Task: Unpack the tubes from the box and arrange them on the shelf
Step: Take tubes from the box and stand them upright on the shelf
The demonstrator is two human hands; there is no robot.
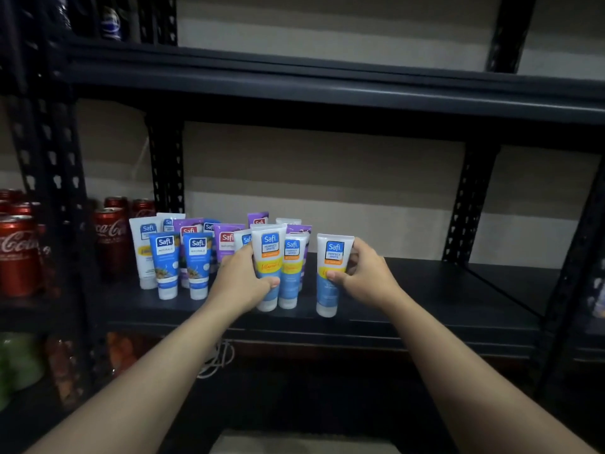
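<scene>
Several Safi tubes stand cap-down on the dark shelf (pixel 425 290), in blue, purple and white. My left hand (pixel 240 276) grips a white-and-blue tube (pixel 269 253) at the front of the group, thumb across its lower front. My right hand (pixel 363 273) grips another white-and-blue tube (pixel 332 257) standing apart to the right, near the shelf's front edge. Two blue tubes (pixel 183 263) stand at the front left. A pale edge at the bottom of the view may be the box (pixel 294 444); I cannot tell.
Red cola cans (pixel 19 253) fill the neighbouring bay on the left, behind a black perforated upright (pixel 62 191). The shelf stretches bare to the right of my right hand. Another shelf board (pixel 327 83) hangs overhead. A white cable (pixel 219 358) dangles below.
</scene>
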